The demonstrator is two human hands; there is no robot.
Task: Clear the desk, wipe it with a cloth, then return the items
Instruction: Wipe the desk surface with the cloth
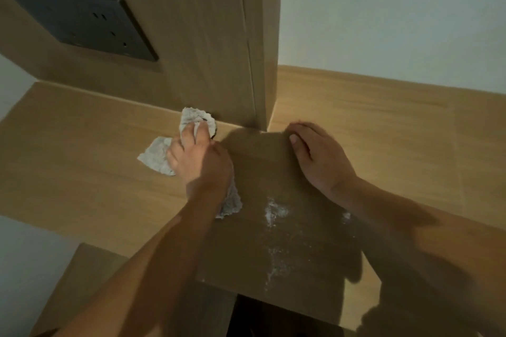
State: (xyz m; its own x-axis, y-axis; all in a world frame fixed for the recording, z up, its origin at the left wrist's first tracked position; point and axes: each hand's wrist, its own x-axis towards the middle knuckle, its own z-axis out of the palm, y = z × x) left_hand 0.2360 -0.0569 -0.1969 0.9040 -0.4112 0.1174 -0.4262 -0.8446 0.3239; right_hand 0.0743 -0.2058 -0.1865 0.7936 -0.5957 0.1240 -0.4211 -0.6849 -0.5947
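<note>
A crumpled white cloth (156,157) lies on the light wooden desk (82,150), pushed up against the foot of the wooden back panel. My left hand (200,159) presses down on it with the fingers spread over the cloth. Part of the cloth sticks out below the wrist. My right hand (320,156) rests flat on the desk to the right, near the corner of the upright panel, holding nothing. A patch of white dust (273,213) marks the desk between my forearms.
A wooden upright panel (219,49) rises at the back with a dark wall socket plate (85,22) set in it. A white wall (397,13) stands to the right. The desk's front edge (273,295) runs near the bottom, with a dark gap below.
</note>
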